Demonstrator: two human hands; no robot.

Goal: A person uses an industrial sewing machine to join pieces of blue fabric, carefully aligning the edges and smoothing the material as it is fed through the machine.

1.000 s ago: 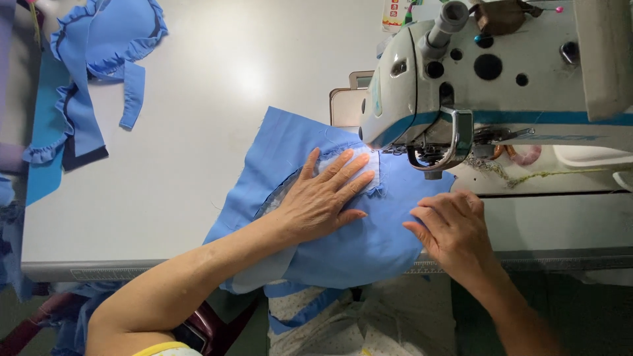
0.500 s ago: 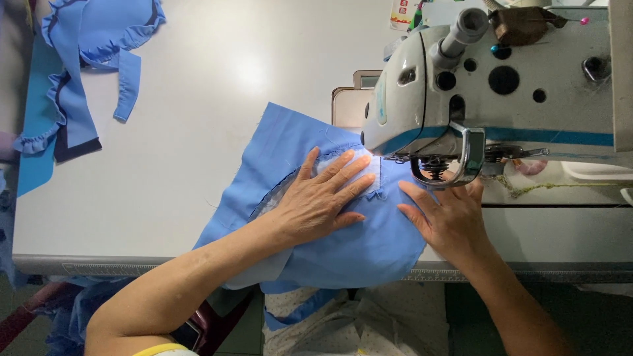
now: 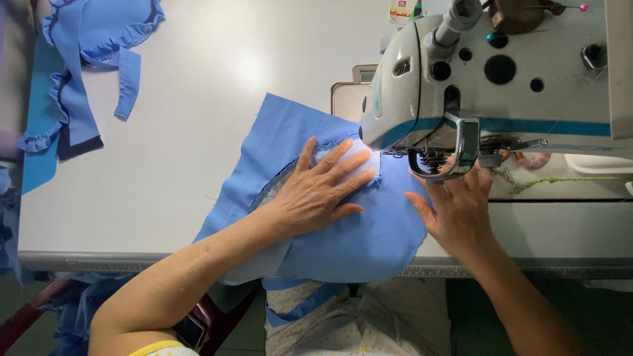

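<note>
My left hand (image 3: 316, 194) and right hand (image 3: 458, 211), both flat and unclenched, are pressing blue fabric (image 3: 356, 231) under the sewing machine (image 3: 501, 72) at the table's (image 3: 198, 165) front edge.

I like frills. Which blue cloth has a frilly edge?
The blue pile at the table's far left corner has ruffles; the blue piece under both hands is plain.

You have matt blue cloth (image 3: 356, 231) under your palms, smooth-woven with frayed edges. The table (image 3: 198, 132) looks glossy white laminate. The machine (image 3: 501, 79) is off-white painted metal, faintly scuffed.
</note>
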